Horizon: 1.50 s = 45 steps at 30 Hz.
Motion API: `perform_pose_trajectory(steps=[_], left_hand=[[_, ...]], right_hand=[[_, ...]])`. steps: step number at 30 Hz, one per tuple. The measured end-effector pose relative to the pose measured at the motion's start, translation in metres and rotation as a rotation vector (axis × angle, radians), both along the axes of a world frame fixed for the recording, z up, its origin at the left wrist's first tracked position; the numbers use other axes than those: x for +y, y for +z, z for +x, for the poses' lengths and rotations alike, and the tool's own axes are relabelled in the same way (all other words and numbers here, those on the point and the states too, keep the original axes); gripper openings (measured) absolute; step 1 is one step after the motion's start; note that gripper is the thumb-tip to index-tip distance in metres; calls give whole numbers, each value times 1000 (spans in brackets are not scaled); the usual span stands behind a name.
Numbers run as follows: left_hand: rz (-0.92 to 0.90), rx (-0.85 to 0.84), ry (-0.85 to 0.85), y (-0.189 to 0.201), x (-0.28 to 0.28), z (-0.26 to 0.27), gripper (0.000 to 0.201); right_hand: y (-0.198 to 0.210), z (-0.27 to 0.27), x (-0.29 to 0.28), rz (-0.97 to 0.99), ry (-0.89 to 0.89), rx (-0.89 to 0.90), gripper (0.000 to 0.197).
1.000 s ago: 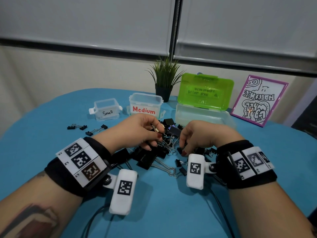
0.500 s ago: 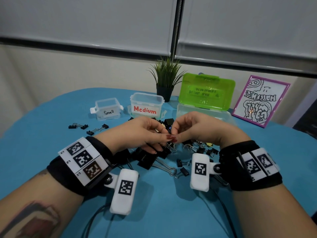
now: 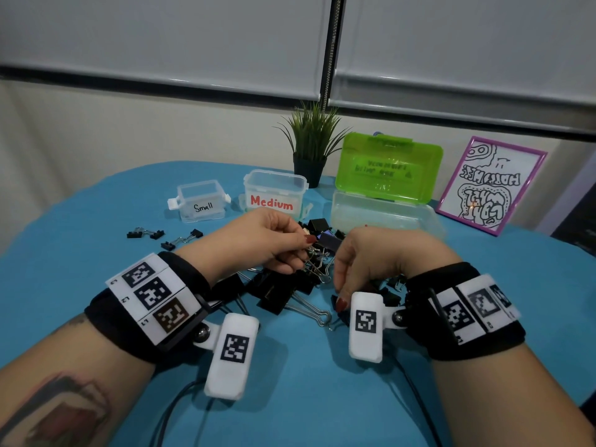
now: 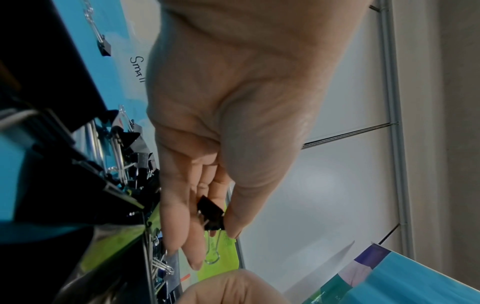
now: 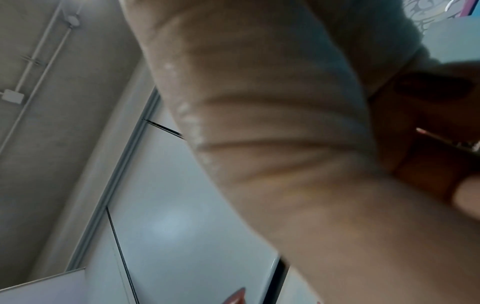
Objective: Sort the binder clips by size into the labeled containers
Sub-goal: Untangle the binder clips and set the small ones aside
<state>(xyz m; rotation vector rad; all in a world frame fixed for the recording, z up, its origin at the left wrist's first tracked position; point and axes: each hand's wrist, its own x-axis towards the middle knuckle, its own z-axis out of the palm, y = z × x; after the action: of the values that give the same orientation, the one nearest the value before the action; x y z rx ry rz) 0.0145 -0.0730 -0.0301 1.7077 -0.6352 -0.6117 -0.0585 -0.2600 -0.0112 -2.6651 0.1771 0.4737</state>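
Note:
A pile of black binder clips (image 3: pixel 283 291) of mixed sizes lies mid-table between my hands. My left hand (image 3: pixel 304 248) hovers over the pile's far side. In the left wrist view its thumb and fingers (image 4: pixel 221 226) pinch a small black clip (image 4: pixel 211 214) with its wire handle hanging down. My right hand (image 3: pixel 342 295) reaches down into the right side of the pile with curled fingers; what they hold is hidden, and the right wrist view is blurred. Behind the pile stand the clear "Small" box (image 3: pixel 201 201), the "Medium" box (image 3: pixel 274 191) and a clear box (image 3: pixel 383 214) with a raised green lid.
Two pairs of small clips (image 3: pixel 145 233) (image 3: pixel 182 240) lie apart at the left, in front of the Small box. A potted plant (image 3: pixel 311 146) and a framed drawing (image 3: pixel 490 185) stand at the back. Camera cables (image 3: pixel 174 408) trail over the blue table (image 3: pixel 290 398) near me.
Half a second ago my hands met above the pile. The right hand has since dropped back into the pile's right side, while the left hand stays up holding the small clip.

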Motion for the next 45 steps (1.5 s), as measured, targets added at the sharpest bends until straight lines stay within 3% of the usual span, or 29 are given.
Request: perform_pose_trajectory(steps=[11, 17, 21, 25, 28, 31, 34, 38, 42, 45], left_hand=[[46, -23, -31, -5, 3, 4, 14], [-40, 53, -32, -4, 1, 3, 24], [-55, 47, -23, -3, 2, 4, 30], [-15, -20, 81, 3, 9, 12, 15], [121, -197, 277, 14, 27, 28, 9], [291, -337, 518, 24, 60, 50, 9], [445, -366, 641, 29, 84, 63, 10], [512, -266, 457, 26, 78, 62, 10], [657, -271, 202, 17, 64, 53, 26], [640, -303, 106, 9, 54, 49, 38]], right_hand=[[-3, 1, -3, 67, 58, -15, 19], [3, 4, 0, 541, -12, -286, 14], [-4, 11, 12, 642, -69, -364, 14], [-2, 12, 14, 767, -114, -396, 9], [-1, 10, 1, 469, -143, -410, 6], [-3, 9, -11, 142, -147, -305, 13], [-7, 11, -13, 66, -165, -230, 19], [-11, 16, -13, 79, -159, -238, 21], [-11, 17, -12, 75, -136, -230, 22], [-10, 17, -10, 59, -129, -227, 24]])
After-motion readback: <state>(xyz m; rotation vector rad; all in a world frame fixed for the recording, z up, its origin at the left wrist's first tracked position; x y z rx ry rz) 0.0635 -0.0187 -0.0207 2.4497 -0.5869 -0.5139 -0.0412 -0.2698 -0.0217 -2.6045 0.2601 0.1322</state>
